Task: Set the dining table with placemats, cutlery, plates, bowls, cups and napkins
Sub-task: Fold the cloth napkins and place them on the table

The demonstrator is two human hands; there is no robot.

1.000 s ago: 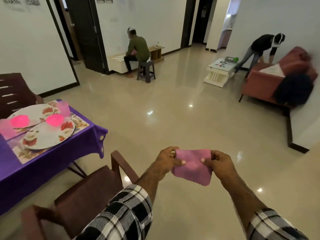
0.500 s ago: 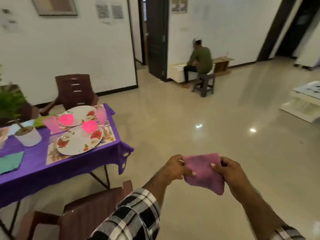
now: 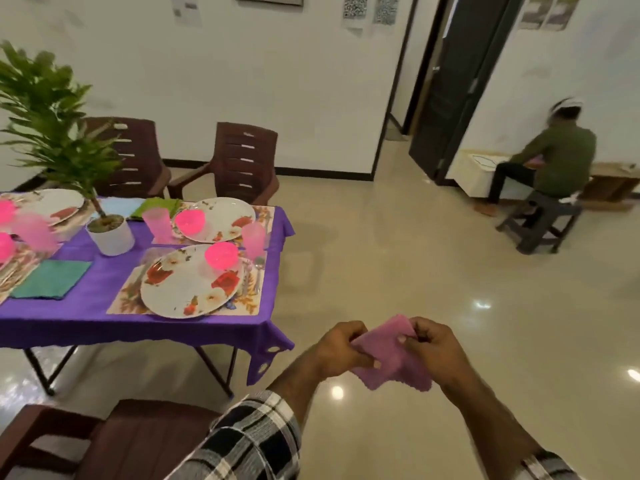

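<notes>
Pink cloth, a napkin [image 3: 391, 355], is pinched at its top edge by both hands, left hand [image 3: 341, 348] and right hand [image 3: 434, 348], fingers curled on it, out over the floor, well right of the tabletop [image 3: 104, 317]. This looks like the napkin step. The nearest placemat [image 3: 128, 299] has its plate [image 3: 188, 282], bowl [image 3: 221, 255] and cup [image 3: 254, 239] but no napkin, so next comes reaching left and laying it flat beside that plate.

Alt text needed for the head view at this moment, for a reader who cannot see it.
Both hands, left hand and right hand, pinch a pink napkin above the floor, right of a purple-clothed table set with floral plates, pink bowls and cups.
</notes>
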